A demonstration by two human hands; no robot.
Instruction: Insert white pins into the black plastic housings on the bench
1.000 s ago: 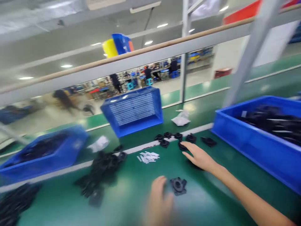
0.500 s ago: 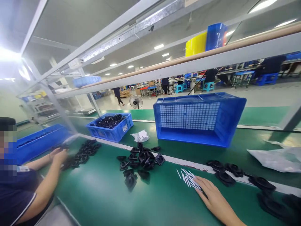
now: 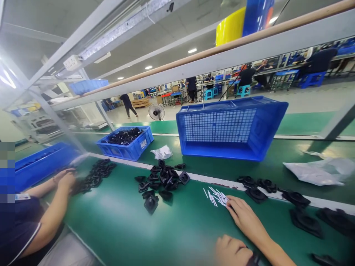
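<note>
Thin white strips (image 3: 215,195) lie in a loose pile on the green work surface. At their right end, my right hand (image 3: 245,218) reaches in with thumb and fingers pinched together at the strips. Low in the view, my left hand (image 3: 231,252) has its fingers curled around a black part (image 3: 253,259), which the frame's bottom edge partly cuts off. To the left sits a heap of black moulded parts (image 3: 166,177) with square, flange-like ends. More black parts (image 3: 257,194) of this sort are spread on the right.
An empty blue crate (image 3: 222,149) lies on its side behind the strips. A blue bin (image 3: 124,149) full of black parts stands farther left, beside a small plastic bag (image 3: 162,152). At far left a co-worker's hands (image 3: 66,179) handle parts. Another plastic bag (image 3: 313,173) lies right.
My left hand has come into view at the bottom with a black part. My right hand's thumb and fingers have drawn together at the strips. The camera view has tilted down slightly.
</note>
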